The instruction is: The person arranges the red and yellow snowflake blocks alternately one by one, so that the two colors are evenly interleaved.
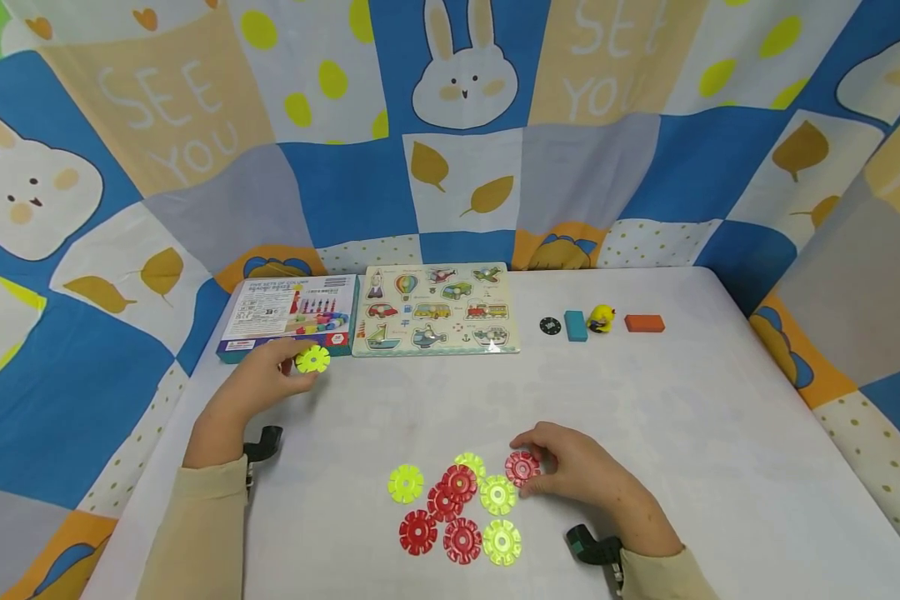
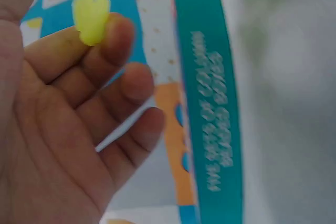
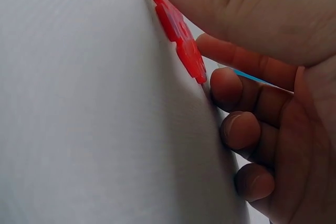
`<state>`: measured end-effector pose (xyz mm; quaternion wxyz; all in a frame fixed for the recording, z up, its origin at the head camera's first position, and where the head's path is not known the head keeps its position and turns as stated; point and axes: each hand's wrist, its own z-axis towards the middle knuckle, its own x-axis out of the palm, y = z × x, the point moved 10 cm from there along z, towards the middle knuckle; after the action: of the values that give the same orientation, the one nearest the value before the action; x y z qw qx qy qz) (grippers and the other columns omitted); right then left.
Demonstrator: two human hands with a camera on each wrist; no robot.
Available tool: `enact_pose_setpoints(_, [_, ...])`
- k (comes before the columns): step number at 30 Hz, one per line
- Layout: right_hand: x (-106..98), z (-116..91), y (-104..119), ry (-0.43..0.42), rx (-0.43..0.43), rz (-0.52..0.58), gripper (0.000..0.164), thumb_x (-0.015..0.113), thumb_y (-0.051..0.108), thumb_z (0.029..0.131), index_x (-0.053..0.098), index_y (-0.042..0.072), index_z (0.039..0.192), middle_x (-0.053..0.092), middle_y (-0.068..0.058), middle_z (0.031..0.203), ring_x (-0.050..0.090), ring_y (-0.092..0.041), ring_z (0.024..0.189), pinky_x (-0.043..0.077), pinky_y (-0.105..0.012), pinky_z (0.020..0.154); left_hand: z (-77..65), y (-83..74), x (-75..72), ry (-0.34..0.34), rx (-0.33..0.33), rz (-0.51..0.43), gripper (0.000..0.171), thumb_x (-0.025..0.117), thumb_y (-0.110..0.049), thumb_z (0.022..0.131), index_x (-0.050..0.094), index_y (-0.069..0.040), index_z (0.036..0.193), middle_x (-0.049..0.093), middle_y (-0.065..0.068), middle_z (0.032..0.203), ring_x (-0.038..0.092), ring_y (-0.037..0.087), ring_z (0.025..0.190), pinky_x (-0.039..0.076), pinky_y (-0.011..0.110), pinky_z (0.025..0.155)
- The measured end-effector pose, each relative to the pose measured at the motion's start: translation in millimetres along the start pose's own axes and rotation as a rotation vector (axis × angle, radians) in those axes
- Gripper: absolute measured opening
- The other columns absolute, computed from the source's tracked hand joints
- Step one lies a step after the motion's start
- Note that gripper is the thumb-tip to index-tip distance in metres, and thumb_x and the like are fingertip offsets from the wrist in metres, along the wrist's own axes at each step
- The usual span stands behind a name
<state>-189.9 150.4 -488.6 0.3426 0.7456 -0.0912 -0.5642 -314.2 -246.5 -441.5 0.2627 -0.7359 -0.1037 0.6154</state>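
Note:
My left hand pinches a yellow-green snowflake disc between thumb and fingers, just in front of the boxed set. In the left wrist view that yellow-green disc is seen edge-on at the fingertips. The right hand has its thumb and index finger at opposite edges of a red snowflake disc, low at the tabletop. The right wrist view shows this red disc from the side, near the thumb. Left of it lie several more red discs and yellow-green discs, some overlapping.
At the back stand a boxed set and a picture puzzle board. To their right are a black round piece, a blue block, a yellow toy duck and an orange block. A patterned curtain borders the table.

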Motion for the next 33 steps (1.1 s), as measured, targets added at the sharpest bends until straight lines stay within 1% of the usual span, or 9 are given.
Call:
enact_pose_setpoints(3, [0.1, -0.6, 0.1, 0.005, 0.001, 0.007, 0.057, 0.081, 0.053, 0.062, 0.063, 0.031, 0.112, 0.052, 0.013, 0.084, 0.047, -0.008, 0.076, 0.042, -0.024, 0.064, 3.7, 19.5, 9.5, 0.067, -0.077, -0.005, 0.064, 0.071, -0.038, 0.082, 0.050, -0.017, 0.138, 0.052, 0.008, 0.090, 0.047, 0.024, 0.087, 0.040, 0.034, 0.063])
enact_pose_setpoints(7, [1.8, -1.9, -0.5, 0.023, 0.013, 0.038, 0.057, 0.083, 0.050, 0.062, 0.063, 0.030, 0.111, 0.052, 0.011, 0.086, 0.048, -0.010, 0.078, 0.042, -0.024, 0.064, 7.3, 40.1, 26.1, 0.145, -0.159, -0.009, 0.068, 0.071, -0.041, 0.081, 0.047, -0.018, 0.140, 0.054, 0.008, 0.103, 0.046, 0.026, 0.096, 0.042, 0.037, 0.073])
enact_pose_setpoints(11, [3.5, -2.6, -1.3, 0.041, 0.026, 0.052, 0.054, 0.083, 0.047, 0.064, 0.062, 0.030, 0.110, 0.053, 0.011, 0.087, 0.048, -0.011, 0.079, 0.043, -0.025, 0.065, 9.6, 49.9, 37.8, 0.191, -0.172, 0.013, 0.069, 0.073, -0.042, 0.079, 0.049, -0.016, 0.139, 0.053, 0.008, 0.104, 0.045, 0.027, 0.097, 0.041, 0.039, 0.075])
enact_pose_setpoints(15, [1.7, -2.1, -1.0, 0.032, 0.024, 0.035, 0.051, 0.083, 0.044, 0.065, 0.062, 0.030, 0.109, 0.053, 0.012, 0.087, 0.048, -0.010, 0.080, 0.044, -0.025, 0.065, 10.4, 53.3, 39.7, 0.193, -0.170, 0.069, 0.069, 0.072, -0.045, 0.079, 0.049, -0.020, 0.139, 0.049, 0.009, 0.098, 0.045, 0.026, 0.094, 0.039, 0.038, 0.071])
enact_pose_setpoints(18, [0.2, -1.6, -0.5, 0.023, 0.018, 0.025, 0.050, 0.084, 0.042, 0.066, 0.062, 0.030, 0.109, 0.053, 0.013, 0.088, 0.048, -0.009, 0.080, 0.044, -0.025, 0.066, 10.2, 53.6, 38.9, 0.192, -0.180, 0.084, 0.070, 0.071, -0.047, 0.080, 0.047, -0.023, 0.140, 0.047, 0.009, 0.098, 0.044, 0.026, 0.094, 0.040, 0.037, 0.070])
enact_pose_setpoints(22, [-0.1, -1.1, 0.8, 0.025, 0.012, 0.028, 0.048, 0.085, 0.038, 0.066, 0.062, 0.030, 0.108, 0.053, 0.013, 0.088, 0.048, -0.009, 0.080, 0.044, -0.025, 0.067, 9.5, 47.7, 37.0, 0.206, -0.174, 0.076, 0.071, 0.071, -0.047, 0.080, 0.046, -0.021, 0.141, 0.047, 0.010, 0.095, 0.044, 0.026, 0.093, 0.038, 0.037, 0.068])
enact_pose_setpoints(26, [0.8, -0.6, 1.4, 0.024, 0.011, 0.030, 0.047, 0.085, 0.038, 0.066, 0.063, 0.029, 0.107, 0.054, 0.012, 0.087, 0.048, -0.009, 0.080, 0.044, -0.025, 0.067, 8.3, 32.2, 33.5, 0.210, -0.154, 0.073, 0.070, 0.071, -0.046, 0.080, 0.046, -0.021, 0.141, 0.049, 0.009, 0.093, 0.047, 0.025, 0.090, 0.039, 0.035, 0.065])
enact_pose_setpoints(29, [1.2, -0.2, 0.5, 0.023, 0.021, 0.025, 0.047, 0.085, 0.038, 0.066, 0.062, 0.030, 0.106, 0.054, 0.012, 0.087, 0.048, -0.008, 0.079, 0.044, -0.025, 0.067, 7.1, 11.0, 29.9, 0.191, -0.100, 0.051, 0.066, 0.071, -0.044, 0.081, 0.048, -0.022, 0.139, 0.050, 0.008, 0.091, 0.048, 0.023, 0.086, 0.040, 0.034, 0.063])
enact_pose_setpoints(33, [0.8, 0.8, -0.9, 0.023, 0.030, 0.015, 0.047, 0.085, 0.040, 0.065, 0.063, 0.030, 0.105, 0.053, 0.012, 0.086, 0.048, -0.008, 0.078, 0.044, -0.025, 0.066, 2.7, -26.0, 27.1, 0.161, 0.031, -0.030, 0.058, 0.071, -0.038, 0.083, 0.053, -0.021, 0.135, 0.050, 0.005, 0.088, 0.048, 0.022, 0.083, 0.041, 0.033, 0.060])
